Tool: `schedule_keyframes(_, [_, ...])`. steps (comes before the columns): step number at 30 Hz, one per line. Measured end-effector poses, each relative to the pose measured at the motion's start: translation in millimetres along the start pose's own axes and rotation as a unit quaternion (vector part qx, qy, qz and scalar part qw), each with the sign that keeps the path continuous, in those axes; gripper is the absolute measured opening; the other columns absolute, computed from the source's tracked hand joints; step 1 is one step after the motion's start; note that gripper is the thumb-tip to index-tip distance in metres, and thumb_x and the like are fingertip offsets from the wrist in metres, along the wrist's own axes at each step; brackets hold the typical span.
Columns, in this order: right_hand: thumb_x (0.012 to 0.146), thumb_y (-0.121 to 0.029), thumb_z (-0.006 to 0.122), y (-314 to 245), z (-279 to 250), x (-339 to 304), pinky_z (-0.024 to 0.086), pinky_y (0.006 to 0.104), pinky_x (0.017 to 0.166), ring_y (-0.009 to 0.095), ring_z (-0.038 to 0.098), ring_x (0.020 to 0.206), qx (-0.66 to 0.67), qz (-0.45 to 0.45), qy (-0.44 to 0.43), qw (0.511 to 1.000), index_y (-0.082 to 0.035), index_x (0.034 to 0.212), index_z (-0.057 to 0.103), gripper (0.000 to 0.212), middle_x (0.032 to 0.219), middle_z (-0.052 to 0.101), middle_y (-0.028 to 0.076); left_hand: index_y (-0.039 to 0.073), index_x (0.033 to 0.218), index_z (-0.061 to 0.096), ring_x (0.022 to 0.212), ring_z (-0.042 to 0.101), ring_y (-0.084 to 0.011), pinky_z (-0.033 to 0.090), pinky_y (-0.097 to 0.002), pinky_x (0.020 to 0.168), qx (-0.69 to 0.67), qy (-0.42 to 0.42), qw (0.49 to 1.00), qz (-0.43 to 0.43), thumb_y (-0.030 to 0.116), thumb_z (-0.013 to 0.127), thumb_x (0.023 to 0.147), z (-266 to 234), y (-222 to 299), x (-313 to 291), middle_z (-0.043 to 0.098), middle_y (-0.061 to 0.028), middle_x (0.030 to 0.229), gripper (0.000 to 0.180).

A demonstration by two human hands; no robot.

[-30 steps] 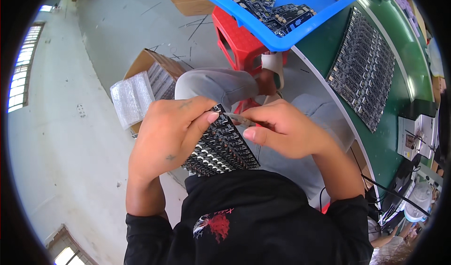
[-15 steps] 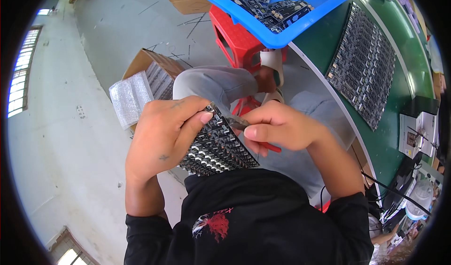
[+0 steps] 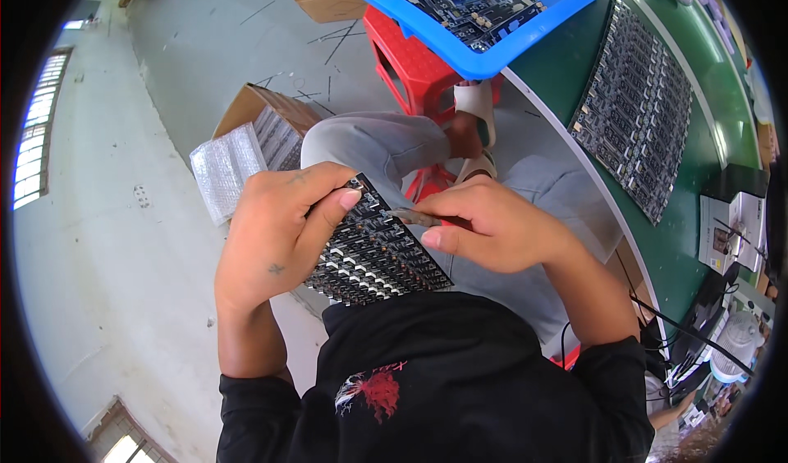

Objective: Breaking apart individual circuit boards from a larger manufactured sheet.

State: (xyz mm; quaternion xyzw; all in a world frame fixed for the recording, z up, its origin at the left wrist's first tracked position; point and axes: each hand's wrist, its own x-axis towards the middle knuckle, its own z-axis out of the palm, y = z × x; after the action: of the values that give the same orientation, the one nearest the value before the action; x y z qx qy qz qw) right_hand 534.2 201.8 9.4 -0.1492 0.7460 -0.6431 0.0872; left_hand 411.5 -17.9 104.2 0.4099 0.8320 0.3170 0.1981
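My left hand grips a black circuit board panel by its upper left corner, thumb on the face that shows. The panel slants over my lap, its lower edge close to my black shirt, and carries rows of small white and dark parts. In my right hand is a pair of pliers, its jaws pointing left at the panel's upper right edge. Whether the jaws touch the board, I cannot tell. My right fingers hide most of the handles.
A blue tub of loose boards sits on a red stool ahead. Another board panel lies on the green table to the right. At left, an open carton holds bubble-wrapped packs. Dark strips litter the floor.
The pliers have swung to a flatter angle and shifted slightly down along the panel's edge; their red handle no longer shows. My left hand and the panel's top corner have moved slightly left.
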Motion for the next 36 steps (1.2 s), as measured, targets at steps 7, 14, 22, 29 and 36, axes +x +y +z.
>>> schedule_keyframes(7, [0.103, -0.030, 0.053, 12.0, -7.8, 0.5, 0.046, 0.0266, 0.056, 0.011, 0.058, 0.058, 0.264, 0.124, -0.138, 0.946, -0.003, 0.078, 0.060, 0.038, 0.066, 0.061, 0.002, 0.001, 0.097, 0.068, 0.062, 0.059, -0.0351, 0.045, -0.0389, 0.057, -0.010, -0.010, 1.000, -0.006, 0.009, 0.067, 0.092, 2.3, -1.7, 2.3, 0.062, -0.0155, 0.072, 0.009])
schedule_keyframes(14, [0.104, -0.032, 0.051, 10.6, -7.6, -3.4, 0.045, 0.0250, 0.056, 0.008, 0.059, 0.061, 0.368, 0.178, -0.158, 0.899, -0.005, 0.074, 0.056, 0.041, 0.072, 0.063, 0.000, 0.002, 0.097, 0.068, 0.062, 0.059, -0.0347, 0.045, -0.0388, 0.057, -0.009, -0.017, 1.000, 0.004, 0.008, 0.067, 0.091, 2.9, -0.1, 2.4, 0.062, -0.0149, 0.073, 0.009])
schedule_keyframes(22, [0.099, -0.026, 0.058, 10.4, -0.8, -10.3, 0.047, 0.0382, 0.063, 0.025, 0.063, 0.066, 0.043, 0.029, -0.057, 0.997, 0.004, 0.111, 0.067, 0.033, 0.072, 0.061, 0.016, 0.001, 0.097, 0.067, 0.061, 0.057, -0.0338, 0.044, -0.0379, 0.057, -0.018, -0.007, 1.000, -0.017, 0.008, 0.067, 0.092, 1.0, -7.3, 0.8, 0.061, -0.0152, 0.073, 0.009])
schedule_keyframes(29, [0.097, -0.025, 0.060, 19.6, 6.3, -12.1, 0.045, 0.0404, 0.063, 0.030, 0.058, 0.063, 0.097, 0.042, -0.065, 0.992, 0.004, 0.114, 0.066, 0.034, 0.071, 0.060, 0.019, -0.001, 0.097, 0.066, 0.059, 0.053, -0.0322, 0.043, -0.0362, 0.056, -0.034, 0.001, 0.999, -0.024, 0.008, 0.066, 0.093, 1.3, -8.5, -1.4, 0.058, -0.0149, 0.070, 0.010])
schedule_keyframes(36, [0.101, -0.026, 0.056, 21.1, 12.4, -12.4, 0.046, 0.0359, 0.061, 0.022, 0.058, 0.061, 0.066, 0.011, -0.024, 0.997, 0.003, 0.101, 0.066, 0.031, 0.068, 0.061, 0.014, -0.001, 0.097, 0.066, 0.058, 0.053, -0.0314, 0.043, -0.0359, 0.057, -0.035, 0.013, 0.999, -0.019, 0.009, 0.065, 0.093, 2.9, -8.5, -1.9, 0.057, -0.0148, 0.070, 0.010])
